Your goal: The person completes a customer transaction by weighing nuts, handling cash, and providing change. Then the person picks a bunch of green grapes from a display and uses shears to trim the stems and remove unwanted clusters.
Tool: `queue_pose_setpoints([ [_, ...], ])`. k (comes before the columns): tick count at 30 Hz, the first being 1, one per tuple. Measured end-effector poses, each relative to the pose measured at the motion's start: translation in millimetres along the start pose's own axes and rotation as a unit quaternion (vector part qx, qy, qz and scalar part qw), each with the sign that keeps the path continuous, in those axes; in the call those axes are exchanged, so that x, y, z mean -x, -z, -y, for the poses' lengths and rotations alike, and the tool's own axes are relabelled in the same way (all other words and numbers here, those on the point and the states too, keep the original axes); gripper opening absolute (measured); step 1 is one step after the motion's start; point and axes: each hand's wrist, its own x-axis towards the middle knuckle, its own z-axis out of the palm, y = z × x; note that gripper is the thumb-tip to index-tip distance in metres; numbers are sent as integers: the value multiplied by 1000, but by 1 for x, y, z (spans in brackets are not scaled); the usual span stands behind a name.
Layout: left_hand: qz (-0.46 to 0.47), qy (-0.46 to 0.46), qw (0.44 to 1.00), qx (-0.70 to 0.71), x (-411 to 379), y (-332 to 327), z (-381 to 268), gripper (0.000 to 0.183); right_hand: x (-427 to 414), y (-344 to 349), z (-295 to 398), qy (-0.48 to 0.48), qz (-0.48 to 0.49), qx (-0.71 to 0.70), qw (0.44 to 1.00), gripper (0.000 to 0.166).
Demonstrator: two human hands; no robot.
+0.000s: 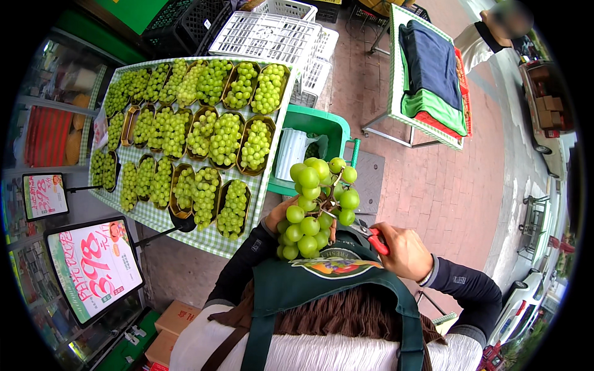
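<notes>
A bunch of green grapes (310,227) is held up in front of my chest by my left hand (282,212), mostly hidden behind the fruit. My right hand (406,252) grips red-handled snips (378,242). Their metal blades point left into the bunch, among the brown stems; the tips are partly hidden by grapes. Whether the blades touch a stem, I cannot tell. Beyond the bunch stands a green plastic bin (315,116) with white material and some grapes inside. To the left, grape bunches in shallow trays (256,144) lie in rows on a table with a green checked cloth (236,246).
White plastic crates (267,37) are stacked behind the table, with black crates (181,28) beside them. A second table (394,106) carries dark and green cloths (431,65). Another person (487,39) stands past it. Written sign boards (95,271) and cardboard boxes (178,317) are at left.
</notes>
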Motion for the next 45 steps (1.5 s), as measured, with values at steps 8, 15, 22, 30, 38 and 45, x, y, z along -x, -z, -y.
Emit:
queue_pose_setpoints([
  [8,-43,-33,998,26,7,26,8,79,-27,-26,0,14,-159,167,973,35],
  [15,-39,-44,998,21,1,27,-4,78,-42,-31,8,18,-197,112,974,54],
  [22,-87,-42,993,61,0,33,-3,93,-59,-40,10,5,-264,173,949,55],
  [30,-68,-81,993,59,-4,23,-3,82,-73,-58,-3,3,-313,178,933,30],
  [38,-114,-148,982,29,-10,27,-1,74,-87,-54,-22,20,-312,175,933,19],
  [45,-80,-172,982,-6,-12,18,-15,68,-72,-46,-18,19,-312,44,949,27],
])
